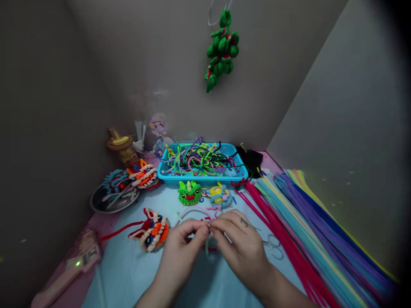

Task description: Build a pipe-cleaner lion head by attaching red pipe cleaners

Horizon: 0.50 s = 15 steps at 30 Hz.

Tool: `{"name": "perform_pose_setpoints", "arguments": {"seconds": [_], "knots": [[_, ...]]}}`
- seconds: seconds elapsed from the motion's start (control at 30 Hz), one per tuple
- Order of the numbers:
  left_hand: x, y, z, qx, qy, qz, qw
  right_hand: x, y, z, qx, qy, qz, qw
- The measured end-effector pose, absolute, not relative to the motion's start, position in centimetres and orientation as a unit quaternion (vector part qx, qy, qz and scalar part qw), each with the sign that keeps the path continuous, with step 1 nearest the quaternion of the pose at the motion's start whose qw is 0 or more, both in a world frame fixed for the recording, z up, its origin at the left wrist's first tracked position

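In the middle of the table my left hand (184,244) and my right hand (239,237) meet, thumbs and fingertips pinched together. Between them they grip a pipe cleaner (208,247), whose pale green end hangs under the fingers; the rest is mostly hidden. Pink pipe cleaner pieces (195,209) curve on the table just behind my hands. Left of my left hand lies an orange, cream and red pipe-cleaner animal head (156,233) with a red tail. Beyond my fingers sit a green animal head (189,193) and a yellow-and-blue one (220,196).
A blue tray (202,179) of pipe-cleaner scraps stands at the back. Long pipe cleaners (298,218) fan out on the right, near scissors (273,247). On the left are a metal bowl (99,203) and a pink glue gun (73,269). Green pieces (221,49) hang on the wall.
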State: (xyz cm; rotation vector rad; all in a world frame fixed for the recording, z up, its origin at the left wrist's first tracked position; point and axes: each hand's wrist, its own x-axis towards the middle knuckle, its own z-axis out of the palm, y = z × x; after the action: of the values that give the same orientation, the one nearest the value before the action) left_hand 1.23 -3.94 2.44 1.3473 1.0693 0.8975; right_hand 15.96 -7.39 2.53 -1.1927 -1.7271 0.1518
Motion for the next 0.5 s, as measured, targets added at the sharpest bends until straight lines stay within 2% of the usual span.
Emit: {"name": "perform_pose_setpoints", "arguments": {"seconds": [0.1,0.23,0.3,0.5], "knots": [[1.48,-3.84,2.45,0.624,0.468,0.388,0.491,16.01,-6.94,1.92,-0.53,-0.65,0.147,0.525],[1.33,-3.81,2.31,0.662,0.448,0.45,0.399,15.86,-6.58,1.72,-0.54,-0.538,0.366,0.534],[1.18,-3.82,2.2,0.679,0.423,0.471,0.372,15.78,-6.58,1.6,-0.525,-0.497,0.437,0.535],[0.77,-3.9,2.04,0.716,0.402,0.474,0.319,15.62,-6.94,1.43,-0.521,-0.524,0.438,0.513]]}}
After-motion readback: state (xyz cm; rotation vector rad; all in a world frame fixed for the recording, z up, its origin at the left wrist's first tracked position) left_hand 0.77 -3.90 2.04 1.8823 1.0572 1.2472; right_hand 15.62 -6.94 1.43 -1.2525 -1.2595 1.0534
